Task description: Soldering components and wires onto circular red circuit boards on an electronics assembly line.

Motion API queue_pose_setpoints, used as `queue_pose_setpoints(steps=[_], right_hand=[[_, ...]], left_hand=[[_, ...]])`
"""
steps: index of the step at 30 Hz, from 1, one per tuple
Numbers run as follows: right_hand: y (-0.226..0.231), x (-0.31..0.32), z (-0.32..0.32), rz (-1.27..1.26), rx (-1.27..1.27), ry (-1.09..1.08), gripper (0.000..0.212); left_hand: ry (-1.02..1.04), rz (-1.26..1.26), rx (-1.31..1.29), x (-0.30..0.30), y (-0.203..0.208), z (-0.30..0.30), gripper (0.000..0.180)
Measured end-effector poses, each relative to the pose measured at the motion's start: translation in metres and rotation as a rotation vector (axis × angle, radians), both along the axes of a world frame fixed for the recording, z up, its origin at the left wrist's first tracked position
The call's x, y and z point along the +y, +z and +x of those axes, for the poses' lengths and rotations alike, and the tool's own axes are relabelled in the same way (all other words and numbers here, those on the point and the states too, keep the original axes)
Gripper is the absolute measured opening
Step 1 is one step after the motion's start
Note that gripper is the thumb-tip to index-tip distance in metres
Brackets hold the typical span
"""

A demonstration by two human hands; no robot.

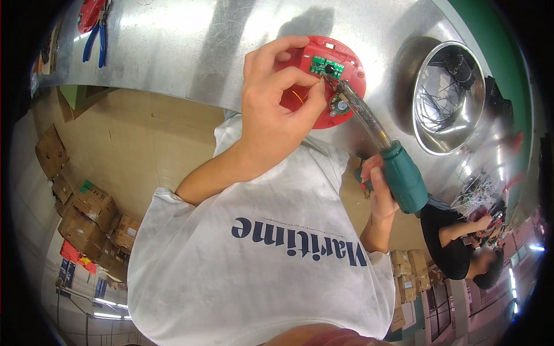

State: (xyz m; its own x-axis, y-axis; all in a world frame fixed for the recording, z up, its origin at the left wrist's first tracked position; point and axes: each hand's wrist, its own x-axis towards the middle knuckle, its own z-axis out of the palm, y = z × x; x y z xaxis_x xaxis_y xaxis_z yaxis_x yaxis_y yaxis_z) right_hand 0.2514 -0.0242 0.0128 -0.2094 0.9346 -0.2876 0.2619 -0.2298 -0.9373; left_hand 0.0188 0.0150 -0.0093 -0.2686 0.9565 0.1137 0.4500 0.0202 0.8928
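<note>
Nearest to the view is the person's white T-shirt (231, 294) with dark lettering across the chest, and just beyond it the right hand (381, 193) wraps the teal handle of a soldering iron (401, 173), its grip closed about the lower part. The iron's metal shaft slants up and to the left, its tip at the lower edge of a small green circuit board (318, 62); whether it touches the board cannot be told. The left hand (276, 98) comes in from the other side, thumb and forefinger meeting in a closed pinch just beside the iron's tip; whether a fine wire sits between them is too small to tell. Another of its fingers reaches the upper rim of a round red housing (353, 63), which lies on the metal tabletop (184, 49) near its front edge and bears the board. Below the board, a small round component (339, 105) sits in the housing, and a thin yellow wire (297, 97) shows through the ring of the left fingers. To the right stands a shiny metal bowl (424, 109) with thin dark wires (437, 109) inside. Well to the left lie blue-handled pliers (95, 43), close to a red part (88, 14). Farther off, cardboard boxes (86, 228) are stacked at the left, and at the right a co-worker in black (444, 245) sits near a tangle of pale wires (476, 193).
</note>
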Motion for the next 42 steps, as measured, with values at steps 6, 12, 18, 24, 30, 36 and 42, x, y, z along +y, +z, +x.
queue_pose_setpoints(steps=[6, 12, 18, 24, 30, 36, 42], right_hand=[[-0.005, -0.002, 0.007, 0.068, -0.233, 0.043, 0.015], [0.0, -0.006, 0.01, 0.071, -0.287, 0.071, 0.023], [0.012, 0.01, -0.003, 0.115, -0.171, 0.056, 0.023], [0.001, -0.01, 0.016, -0.08, 0.308, -0.208, 0.045], [-0.011, -0.028, 0.05, 0.131, 0.542, -0.489, 0.05], [-0.025, -0.041, 0.091, 0.158, 0.644, -0.545, 0.031], [-0.031, -0.036, 0.096, 0.162, 0.748, -0.672, 0.029]], left_hand=[[0.001, 0.004, -0.007, 0.001, 0.002, 0.0, 0.004], [0.003, -0.009, -0.023, 0.001, 0.002, 0.0, 0.004], [-0.001, -0.039, -0.02, 0.001, 0.004, 0.0, 0.003], [0.001, -0.044, -0.015, 0.001, 0.003, -0.001, 0.003], [-0.013, -0.052, -0.012, 0.003, 0.004, -0.001, 0.004], [-0.038, -0.106, -0.006, 0.004, 0.006, -0.003, 0.005], [-0.022, -0.14, -0.027, 0.008, 0.012, -0.004, 0.005]])
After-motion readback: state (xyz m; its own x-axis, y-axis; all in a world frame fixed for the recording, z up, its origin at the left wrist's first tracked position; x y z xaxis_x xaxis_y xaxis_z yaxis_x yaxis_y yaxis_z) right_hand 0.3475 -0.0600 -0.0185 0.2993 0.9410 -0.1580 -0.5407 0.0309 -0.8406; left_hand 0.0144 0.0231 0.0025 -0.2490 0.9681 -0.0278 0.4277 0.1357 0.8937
